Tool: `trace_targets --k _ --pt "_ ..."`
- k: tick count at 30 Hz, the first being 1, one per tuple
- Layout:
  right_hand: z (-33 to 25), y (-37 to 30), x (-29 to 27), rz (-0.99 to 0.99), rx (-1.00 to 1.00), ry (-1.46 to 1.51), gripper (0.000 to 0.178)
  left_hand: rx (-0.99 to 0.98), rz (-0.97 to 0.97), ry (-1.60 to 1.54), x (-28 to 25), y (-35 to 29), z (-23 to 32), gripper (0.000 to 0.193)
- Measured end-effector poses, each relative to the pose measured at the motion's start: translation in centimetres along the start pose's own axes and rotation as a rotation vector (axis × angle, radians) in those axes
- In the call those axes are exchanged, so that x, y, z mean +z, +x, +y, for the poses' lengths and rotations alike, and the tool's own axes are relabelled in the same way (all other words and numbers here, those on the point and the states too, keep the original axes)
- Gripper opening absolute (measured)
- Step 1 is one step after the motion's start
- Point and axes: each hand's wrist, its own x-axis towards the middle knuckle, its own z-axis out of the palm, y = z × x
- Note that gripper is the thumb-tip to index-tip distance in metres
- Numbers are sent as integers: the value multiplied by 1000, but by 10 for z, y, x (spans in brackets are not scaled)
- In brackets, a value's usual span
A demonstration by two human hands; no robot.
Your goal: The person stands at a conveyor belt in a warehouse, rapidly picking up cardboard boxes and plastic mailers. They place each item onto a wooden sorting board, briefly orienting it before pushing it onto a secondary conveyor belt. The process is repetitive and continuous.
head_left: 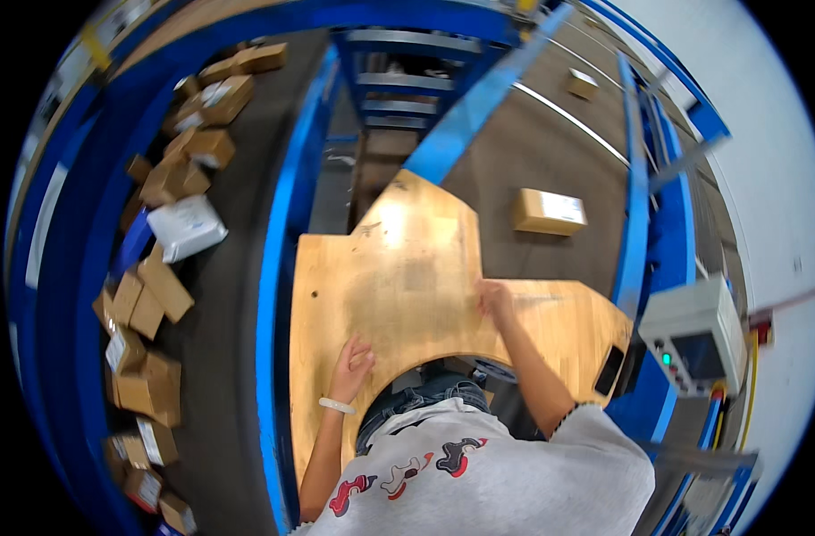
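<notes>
My left hand (pixel 352 368) is over the near left part of a wooden worktop (pixel 327 277), its fingers loosely bent and a little apart, with nothing in them. A pale bracelet (pixel 336 406) circles that wrist. Farther forward, my right hand (pixel 494 298) is at the worktop's inner corner beside the belt, fingers curled in and no object showing in them. Beyond it, a brown cardboard box (pixel 549 212) with a white label lies on the right-hand conveyor belt (pixel 506 147).
A smaller box (pixel 583 84) sits farther up that belt. Several cartons and a white parcel (pixel 188 227) line the left conveyor (pixel 238 295), behind a blue rail (pixel 287 223). At right are a dark phone (pixel 609 370) on the worktop and a control box (pixel 693 339).
</notes>
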Motion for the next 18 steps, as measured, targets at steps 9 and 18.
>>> trace_targets --k 9,18 --pt "-37 1 249 -859 -226 -142 27 -62 23 -164 -39 -4 -22 38" --pt "-41 78 636 -1056 839 68 131 82 1382 326 -326 37 6 89"
